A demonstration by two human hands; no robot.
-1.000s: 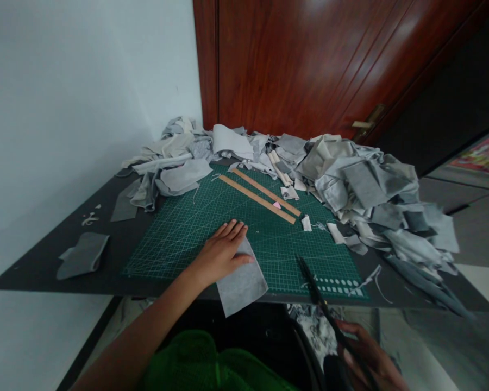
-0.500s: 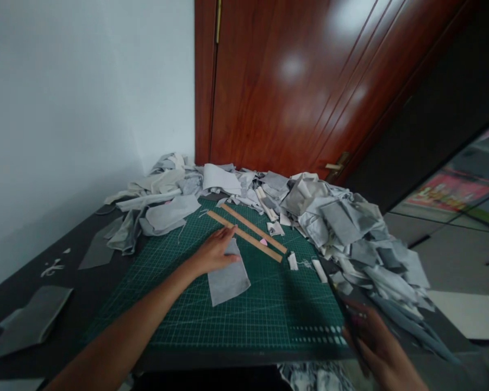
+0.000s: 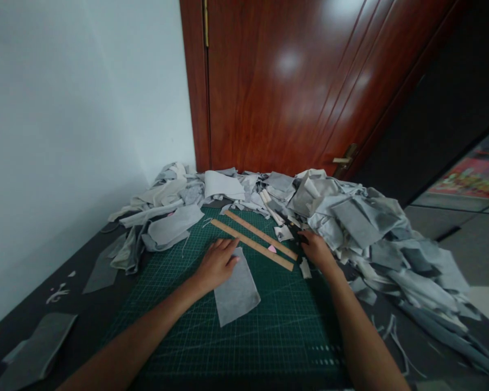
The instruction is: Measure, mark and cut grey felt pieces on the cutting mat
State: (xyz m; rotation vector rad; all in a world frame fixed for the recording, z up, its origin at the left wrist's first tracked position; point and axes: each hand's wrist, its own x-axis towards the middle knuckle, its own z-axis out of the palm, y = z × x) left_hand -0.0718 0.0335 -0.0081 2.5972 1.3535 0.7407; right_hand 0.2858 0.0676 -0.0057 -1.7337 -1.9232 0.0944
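The left hand lies flat, thumb out, on the far end of a grey cloth piece, with two wooden strips beyond it to the right, while the right hand has a dark tool at its fingertips, whether pinched I cannot tell.

A grey, four-sided cloth piece lies flat in the lower middle of the frame, slightly slanted, its upper left edge covered by my left hand. Right of centre, a black tool sits at the fingertips of my right hand, too dark to tell whether I grip it.
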